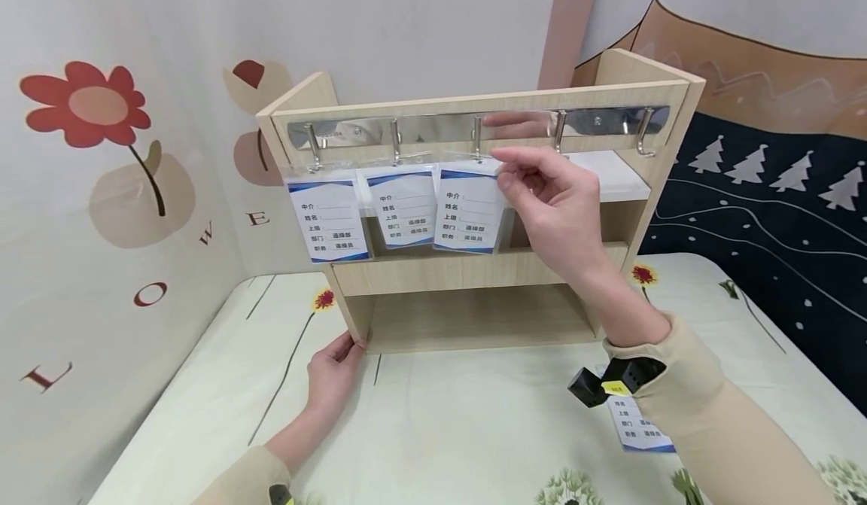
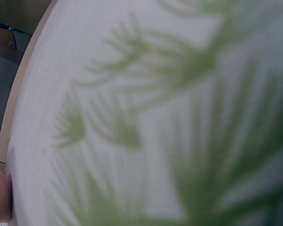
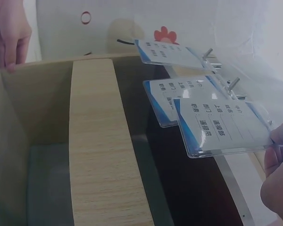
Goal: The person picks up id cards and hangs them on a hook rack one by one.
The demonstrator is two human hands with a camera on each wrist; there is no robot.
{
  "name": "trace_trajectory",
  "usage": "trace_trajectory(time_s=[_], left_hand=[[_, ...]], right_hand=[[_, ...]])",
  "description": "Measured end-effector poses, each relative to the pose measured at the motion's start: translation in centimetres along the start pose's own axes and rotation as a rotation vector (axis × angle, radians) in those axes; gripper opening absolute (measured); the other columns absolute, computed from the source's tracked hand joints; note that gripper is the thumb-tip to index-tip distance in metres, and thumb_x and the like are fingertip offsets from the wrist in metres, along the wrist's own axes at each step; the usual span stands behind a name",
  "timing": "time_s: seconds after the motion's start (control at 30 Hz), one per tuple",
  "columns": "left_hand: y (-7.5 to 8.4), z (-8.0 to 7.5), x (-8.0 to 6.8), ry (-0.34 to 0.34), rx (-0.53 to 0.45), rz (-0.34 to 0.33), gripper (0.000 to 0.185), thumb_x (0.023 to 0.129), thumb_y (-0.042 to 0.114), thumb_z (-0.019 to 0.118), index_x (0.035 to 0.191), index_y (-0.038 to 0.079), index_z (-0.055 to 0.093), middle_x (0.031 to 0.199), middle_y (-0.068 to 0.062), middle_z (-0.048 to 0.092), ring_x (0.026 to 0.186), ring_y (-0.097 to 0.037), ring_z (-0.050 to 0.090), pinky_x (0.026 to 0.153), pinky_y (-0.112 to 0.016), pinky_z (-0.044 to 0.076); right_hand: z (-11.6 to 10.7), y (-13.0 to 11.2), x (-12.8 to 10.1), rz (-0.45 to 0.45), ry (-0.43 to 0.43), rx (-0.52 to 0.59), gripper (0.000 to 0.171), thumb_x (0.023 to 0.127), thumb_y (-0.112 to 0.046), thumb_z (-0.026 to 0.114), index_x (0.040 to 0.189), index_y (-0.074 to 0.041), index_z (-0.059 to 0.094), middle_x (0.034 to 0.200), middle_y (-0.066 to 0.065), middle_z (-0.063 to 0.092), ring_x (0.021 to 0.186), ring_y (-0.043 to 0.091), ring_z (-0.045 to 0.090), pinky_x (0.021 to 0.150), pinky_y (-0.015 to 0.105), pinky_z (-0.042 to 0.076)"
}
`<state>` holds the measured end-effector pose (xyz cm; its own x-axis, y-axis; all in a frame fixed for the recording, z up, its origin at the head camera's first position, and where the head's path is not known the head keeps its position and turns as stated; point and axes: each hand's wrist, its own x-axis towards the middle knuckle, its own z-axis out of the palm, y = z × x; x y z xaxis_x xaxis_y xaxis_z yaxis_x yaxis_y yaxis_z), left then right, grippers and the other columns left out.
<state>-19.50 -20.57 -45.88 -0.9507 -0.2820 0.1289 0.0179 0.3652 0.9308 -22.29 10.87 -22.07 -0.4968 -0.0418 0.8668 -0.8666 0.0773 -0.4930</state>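
A light wooden shelf unit (image 1: 474, 272) stands on the table, with a metal hook rail (image 1: 420, 125) across its top. Three clear badge holders hang from the left hooks. My right hand (image 1: 542, 189) pinches the top right corner of the third badge holder (image 1: 467, 208), which also shows in the right wrist view as the nearest badge holder (image 3: 224, 125). My left hand (image 1: 332, 369) rests with straight fingers against the shelf's lower left corner, seen too as a left hand (image 3: 9, 33) at the shelf edge. A fourth badge (image 1: 637, 426) lies on the table under my right forearm.
Two hooks (image 1: 643, 132) at the rail's right end hang bare. The table carries a pale floral cloth (image 1: 474, 430). A flower-printed wall stands at the left, and a dark tree-patterned panel (image 1: 779, 204) at the right. The left wrist view shows only blurred cloth.
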Motion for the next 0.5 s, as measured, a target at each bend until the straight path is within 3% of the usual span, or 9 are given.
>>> trace_trajectory(time_s=[0.2, 0.5], left_hand=[[0.06, -0.08, -0.02, -0.007, 0.003, 0.005, 0.039, 0.102, 0.006, 0.061, 0.138, -0.007, 0.059, 0.133, -0.024, 0.063, 0.121, -0.034, 0.063, 0.092, -0.023, 0.054], [0.19, -0.02, -0.1, -0.007, 0.008, 0.006, 0.038, 0.101, 0.005, 0.061, 0.137, -0.008, 0.059, 0.133, -0.024, 0.063, 0.121, -0.034, 0.063, 0.091, -0.02, 0.054]], right_hand=[[0.33, 0.55, -0.22, -0.069, 0.029, -0.026, 0.022, 0.092, 0.014, 0.065, 0.113, 0.012, 0.072, 0.099, 0.023, 0.068, 0.083, 0.011, 0.059, 0.074, 0.018, 0.051], [0.81, 0.92, -0.34, -0.098, 0.074, 0.007, 0.015, 0.091, 0.016, 0.066, 0.105, 0.015, 0.071, 0.099, 0.022, 0.069, 0.085, 0.011, 0.06, 0.073, 0.018, 0.051]])
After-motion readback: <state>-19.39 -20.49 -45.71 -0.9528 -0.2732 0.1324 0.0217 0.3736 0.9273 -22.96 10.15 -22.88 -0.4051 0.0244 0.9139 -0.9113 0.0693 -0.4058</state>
